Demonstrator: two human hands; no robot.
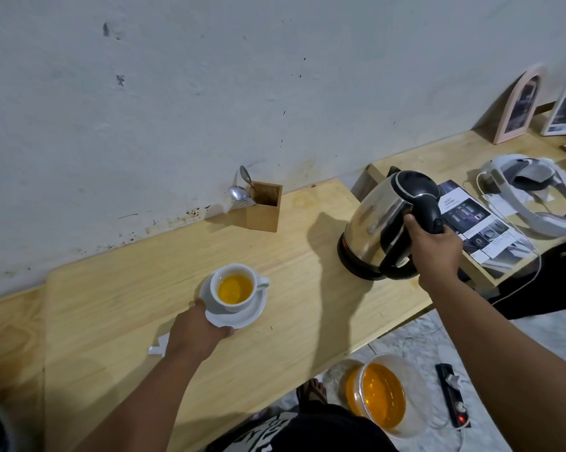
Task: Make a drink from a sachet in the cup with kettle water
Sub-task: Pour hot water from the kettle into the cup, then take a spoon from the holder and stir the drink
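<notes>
A white cup (pixel 232 275) filled with orange-yellow liquid stands on a white saucer (pixel 242 316) in the middle of the wooden table (pixel 138 288). My left hand (pixel 198 327) grips the saucer's near left rim. The steel kettle (pixel 381 220) with a black lid and handle sits on its black base at the table's right end, tilted slightly. My right hand (pixel 433 246) is closed around the kettle's handle. A torn white sachet piece (pixel 157 347) lies on the table by my left wrist, partly hidden.
A wooden holder (pixel 264 207) with spoons stands against the wall. A printed box (pixel 483 220), a white headset (pixel 532 190) and picture frames (pixel 519 106) lie on the lower shelf to the right. On the floor are a clear bowl of orange liquid (pixel 381 394) and a power strip (pixel 452 396).
</notes>
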